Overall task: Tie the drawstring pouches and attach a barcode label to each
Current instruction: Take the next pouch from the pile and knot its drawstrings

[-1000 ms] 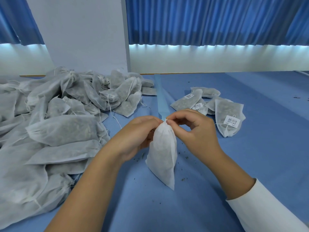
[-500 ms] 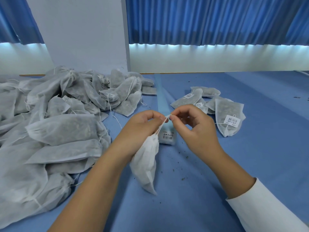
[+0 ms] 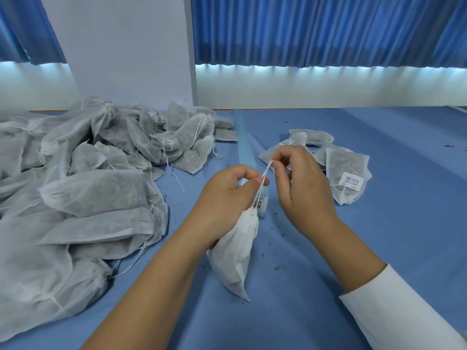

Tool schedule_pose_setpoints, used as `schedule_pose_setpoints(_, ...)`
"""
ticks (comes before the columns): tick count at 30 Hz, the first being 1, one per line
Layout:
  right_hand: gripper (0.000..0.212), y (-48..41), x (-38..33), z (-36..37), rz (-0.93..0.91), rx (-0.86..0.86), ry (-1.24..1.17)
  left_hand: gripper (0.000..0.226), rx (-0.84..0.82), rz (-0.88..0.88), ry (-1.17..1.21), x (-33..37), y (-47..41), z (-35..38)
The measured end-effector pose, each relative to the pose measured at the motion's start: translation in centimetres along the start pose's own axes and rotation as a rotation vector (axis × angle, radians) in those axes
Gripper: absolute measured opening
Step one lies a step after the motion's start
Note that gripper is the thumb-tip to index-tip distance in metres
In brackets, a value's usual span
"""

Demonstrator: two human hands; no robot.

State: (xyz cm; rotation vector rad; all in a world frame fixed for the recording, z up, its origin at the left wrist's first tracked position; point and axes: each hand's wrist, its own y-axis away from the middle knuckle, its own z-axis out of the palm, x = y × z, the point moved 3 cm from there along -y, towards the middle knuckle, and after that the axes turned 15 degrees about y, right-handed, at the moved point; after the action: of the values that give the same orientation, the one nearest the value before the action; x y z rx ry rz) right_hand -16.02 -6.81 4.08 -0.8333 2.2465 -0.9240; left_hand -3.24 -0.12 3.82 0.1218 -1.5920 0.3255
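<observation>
White fabric drawstring pouch (image 3: 235, 256) held by its thin cord (image 3: 265, 178)
Left hand (image 3: 227, 198), fingers curled, pinches the cord above the gathered neck; right hand (image 3: 303, 190) pinches its taut upper end; the pouch hangs under the left hand, over the blue tablecloth (image 3: 316, 299)

I read the left hand (image 3: 227, 195) as closed round the gathered neck of the white pouch (image 3: 235, 256), knuckles up. Its thumb and forefinger press together on the drawstring (image 3: 267, 171) just above that neck. The right hand (image 3: 300, 188) sits just beside the left, a little higher and farther from me, with a narrow gap between them. Its thumb and forefinger pinch the drawstring's upper end, and its other fingers curl loosely toward the palm. The string runs taut between the two pinches. Both forearms reach in from the near side and converge. The left is bare; the right is bare up to a white sleeve (image 3: 404, 319) that begins mid-forearm.
</observation>
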Motion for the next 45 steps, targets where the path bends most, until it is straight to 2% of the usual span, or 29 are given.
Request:
schedule_pose_setpoints(4,0.005,0.1,-0.4,0.1,0.031,0.047,-0.05,0.016,0.011,0.031,0.024,0.1,0.0,0.1)
schedule_pose_setpoints(6,0.007,0.2,-0.3,0.0,0.106,0.069,-0.203,0.015,0.034,0.056,0.027,0.1,0.0,0.1)
schedule_pose_setpoints(9,0.023,0.2,0.1,0.0,0.268,0.058,-0.423,0.014,0.076,0.106,0.023,0.0,-0.1,0.0)
schedule_pose_setpoints(13,0.022,0.0,1.0,0.4,0.52,-0.149,-0.744,0.015,0.118,0.143,0.001,-0.1,-0.1,-0.2)
schedule_pose_setpoints(15,0.022,0.0,0.9,0.5,0.561,-0.242,-0.833,0.017,0.138,0.146,-0.021,-0.2,-0.2,-0.3)
schedule_pose_setpoints(24,0.007,0.2,0.4,0.4,0.482,-0.237,-0.828,0.015,0.137,0.167,-0.114,-0.5,-0.2,-0.4)
schedule_pose_setpoints(28,0.01,0.1,0.7,0.6,0.479,-0.187,-0.773,0.014,0.133,0.168,-0.119,-0.7,-0.2,-0.3)
schedule_pose_setpoints(33,0.007,0.1,0.6,0.2,0.327,-0.045,-0.473,0.014,0.108,0.161,-0.138,-0.8,-0.3,0.1)
schedule_pose_setpoints(36,0.008,0.1,0.5,0.1,0.3,0.016,-0.402,0.014,0.097,0.175,-0.161,-0.6,-0.3,0.3)
schedule_pose_setpoints(38,0.005,0.1,0.6,0.2,0.316,-0.005,-0.424,0.014,0.099,0.17,-0.154,-0.7,-0.3,0.2)
schedule_pose_setpoints(42,0.006,0.0,0.8,0.2,0.383,-0.086,-0.615,0.017,0.118,0.138,-0.12,-0.7,-0.4,-0.1)
schedule_pose_setpoints(45,0.009,0.0,0.9,0.2,0.427,-0.08,-0.704,0.019,0.068,0.012,-0.021,-0.6,-0.6,-0.6)
